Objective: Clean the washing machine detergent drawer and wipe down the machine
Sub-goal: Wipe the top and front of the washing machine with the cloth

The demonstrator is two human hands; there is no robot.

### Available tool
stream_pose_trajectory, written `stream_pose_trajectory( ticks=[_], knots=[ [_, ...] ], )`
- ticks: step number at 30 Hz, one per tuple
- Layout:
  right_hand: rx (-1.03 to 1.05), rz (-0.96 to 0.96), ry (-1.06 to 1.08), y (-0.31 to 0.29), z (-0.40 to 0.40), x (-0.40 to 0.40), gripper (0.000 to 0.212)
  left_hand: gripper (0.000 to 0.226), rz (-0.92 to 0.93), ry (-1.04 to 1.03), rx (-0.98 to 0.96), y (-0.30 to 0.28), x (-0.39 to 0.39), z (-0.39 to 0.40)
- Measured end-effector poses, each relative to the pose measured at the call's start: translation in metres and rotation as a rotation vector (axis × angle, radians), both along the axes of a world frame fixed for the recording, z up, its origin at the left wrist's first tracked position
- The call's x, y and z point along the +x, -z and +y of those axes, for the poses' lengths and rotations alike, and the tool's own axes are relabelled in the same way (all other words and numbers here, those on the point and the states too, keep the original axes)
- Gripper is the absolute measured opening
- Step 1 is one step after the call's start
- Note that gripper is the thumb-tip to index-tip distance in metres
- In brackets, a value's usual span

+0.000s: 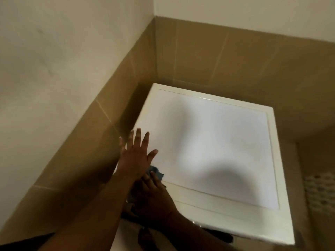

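Note:
I look down on the flat white top of the washing machine (217, 142), which stands in a tiled corner. My left hand (136, 153) is spread open, fingers apart, at the near left edge of the top. Just below it my right hand (154, 194) presses a blue cloth (156, 173) onto the near left corner of the top; only a small part of the cloth shows past the fingers. The detergent drawer is not visible from this angle.
Brown wall tiles (199, 57) close in the machine at the back and on the left, with a narrow dark gap (134, 109) along the left side. A pale patterned thing (320, 192) shows at the right edge.

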State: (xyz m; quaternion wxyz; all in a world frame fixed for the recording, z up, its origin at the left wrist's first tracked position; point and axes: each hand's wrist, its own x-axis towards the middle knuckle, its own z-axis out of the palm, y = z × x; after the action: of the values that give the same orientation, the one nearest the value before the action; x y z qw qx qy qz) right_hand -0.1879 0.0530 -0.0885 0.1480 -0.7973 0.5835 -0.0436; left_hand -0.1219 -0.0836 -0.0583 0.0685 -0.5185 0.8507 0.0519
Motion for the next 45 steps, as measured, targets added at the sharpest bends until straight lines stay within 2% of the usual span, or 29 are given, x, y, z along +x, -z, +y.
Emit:
stream_pose_trajectory(
  ticks=[4, 8, 12, 22, 24, 27, 29, 32, 36, 38, 42, 45],
  knots=[
    [0.012, 0.068, -0.002, 0.009, 0.007, -0.002, 0.06, 0.093, 0.024, 0.103, 0.048, 0.003, -0.025, 0.0],
    [-0.014, 0.107, 0.088, 0.012, 0.036, -0.023, 0.072, 0.095, 0.038, 0.189, 0.022, 0.003, -0.046, 0.015],
    [-0.028, 0.074, 0.216, 0.007, 0.086, -0.075, 0.072, 0.086, 0.057, 0.217, 0.047, 0.003, -0.068, 0.045],
    [0.006, 0.138, 0.794, 0.007, 0.235, -0.231, 0.061, 0.089, 0.082, 0.31, 0.083, 0.006, -0.12, 0.164],
    [0.02, 0.094, 0.958, 0.01, 0.252, -0.25, 0.061, 0.09, 0.082, 0.322, 0.076, 0.004, -0.124, 0.179],
    [0.015, -0.072, 1.186, 0.013, 0.259, -0.264, 0.061, 0.089, 0.066, 0.327, 0.064, 0.0, -0.119, 0.185],
    [-0.014, -0.198, 1.256, 0.015, 0.254, -0.261, 0.06, 0.085, 0.059, 0.297, 0.061, -0.002, -0.108, 0.18],
    [-0.087, -0.275, 1.304, 0.016, 0.245, -0.258, 0.055, 0.084, 0.068, 0.249, 0.058, -0.002, -0.088, 0.166],
    [-0.295, -0.478, 1.469, 0.001, 0.215, -0.265, 0.05, 0.083, 0.057, 0.243, 0.044, 0.0, -0.071, 0.143],
    [-0.322, -0.421, 1.448, -0.007, 0.187, -0.261, 0.049, 0.083, 0.05, 0.248, 0.02, 0.0, -0.064, 0.128],
    [-0.115, -0.002, 1.202, 0.003, 0.128, -0.217, 0.057, 0.086, 0.066, 0.238, 0.02, -0.001, -0.052, 0.1],
    [-0.079, 0.093, 1.073, 0.017, 0.078, -0.154, 0.057, 0.086, 0.083, 0.234, 0.045, -0.001, -0.043, 0.072]
  ],
)
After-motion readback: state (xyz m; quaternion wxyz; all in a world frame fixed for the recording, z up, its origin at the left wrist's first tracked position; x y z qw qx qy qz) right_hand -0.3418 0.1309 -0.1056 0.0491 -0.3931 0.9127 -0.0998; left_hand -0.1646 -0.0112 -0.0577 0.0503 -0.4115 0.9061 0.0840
